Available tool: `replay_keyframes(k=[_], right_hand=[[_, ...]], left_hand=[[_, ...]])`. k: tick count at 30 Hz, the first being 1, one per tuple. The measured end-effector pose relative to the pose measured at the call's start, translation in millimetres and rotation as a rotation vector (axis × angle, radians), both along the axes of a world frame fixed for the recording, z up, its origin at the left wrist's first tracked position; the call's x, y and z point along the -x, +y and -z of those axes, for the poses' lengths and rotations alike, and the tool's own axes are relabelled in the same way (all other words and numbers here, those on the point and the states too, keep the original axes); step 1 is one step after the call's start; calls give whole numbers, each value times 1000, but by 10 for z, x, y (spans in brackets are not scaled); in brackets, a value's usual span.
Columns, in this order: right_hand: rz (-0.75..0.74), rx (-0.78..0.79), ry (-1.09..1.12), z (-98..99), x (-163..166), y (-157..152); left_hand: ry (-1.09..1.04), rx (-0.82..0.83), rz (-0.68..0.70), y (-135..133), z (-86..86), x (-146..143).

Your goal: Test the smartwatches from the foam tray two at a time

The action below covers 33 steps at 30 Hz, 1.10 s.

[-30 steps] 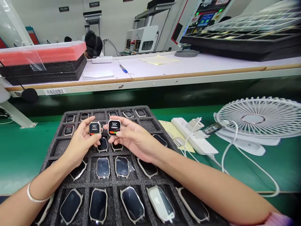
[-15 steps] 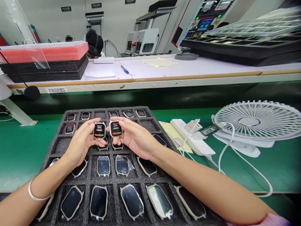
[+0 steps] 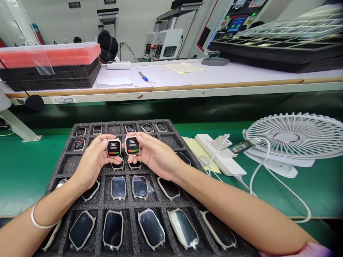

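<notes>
I had the left grip (image 3: 92,162) closed round the edges of one lit watch (image 3: 114,147) and, by my feed, the right grip (image 3: 158,155) pinching a second watch (image 3: 132,146), both side by side over the foam tray (image 3: 128,206) of darker watches (image 3: 113,229) on the green surface (image 3: 21,167).

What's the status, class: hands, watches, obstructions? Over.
Left hand: holding first watch. Right hand: holding second watch. Both above foam tray. Both screens lit, unblocked.

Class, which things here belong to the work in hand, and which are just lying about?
In the work:
- first watch in left hand
- second watch in right hand
- foam tray

Likely just about:
- fan
- power strip
- pink foam
</notes>
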State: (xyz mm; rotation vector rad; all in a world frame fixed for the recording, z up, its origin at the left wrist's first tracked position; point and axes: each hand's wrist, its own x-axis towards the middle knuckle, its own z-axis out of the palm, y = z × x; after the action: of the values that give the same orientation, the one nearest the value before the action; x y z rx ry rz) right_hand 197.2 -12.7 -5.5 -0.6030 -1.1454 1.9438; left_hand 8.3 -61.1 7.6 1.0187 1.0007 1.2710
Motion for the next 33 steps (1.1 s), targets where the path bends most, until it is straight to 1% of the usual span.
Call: replay_keyframes(k=[13,33], right_hand=[[30,-11,-16,12,7,7],[19,-18,-26,17,9,22]], left_hand=[[-10,-8,18,-14,3,9],[-12,-10,26,-16,-6,11]])
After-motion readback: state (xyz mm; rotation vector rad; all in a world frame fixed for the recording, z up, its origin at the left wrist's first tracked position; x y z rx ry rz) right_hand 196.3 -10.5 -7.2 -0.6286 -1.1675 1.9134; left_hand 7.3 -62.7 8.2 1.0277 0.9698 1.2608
